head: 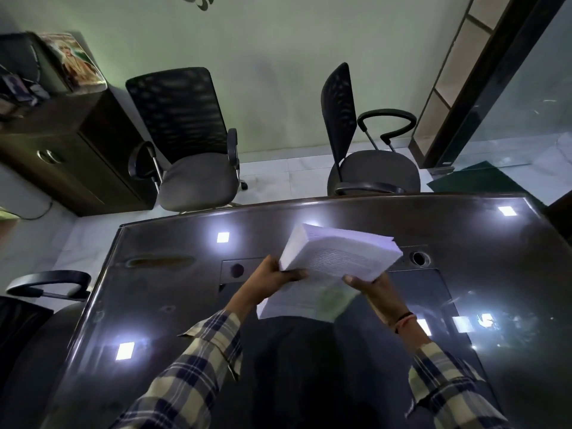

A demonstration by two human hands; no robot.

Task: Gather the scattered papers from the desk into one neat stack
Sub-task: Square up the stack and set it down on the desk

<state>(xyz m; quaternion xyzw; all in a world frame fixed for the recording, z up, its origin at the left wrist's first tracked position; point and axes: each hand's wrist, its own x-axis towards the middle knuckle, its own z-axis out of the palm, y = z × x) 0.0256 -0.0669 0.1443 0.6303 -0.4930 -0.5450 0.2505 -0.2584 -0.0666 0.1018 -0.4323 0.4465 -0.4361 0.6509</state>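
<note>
A thick white stack of papers (337,261), tilted, held above the dark desk (464,243).

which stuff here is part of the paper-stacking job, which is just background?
In the job:
papers
left hand
right hand
desk

Background:
two mesh chairs
cabinet
green mat

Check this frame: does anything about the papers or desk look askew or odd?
The paper stack is not squared yet: held above the glossy desk by the left hand and right hand, its sheets fan out at the far right edge. Nothing looks spilled or damaged.
</note>
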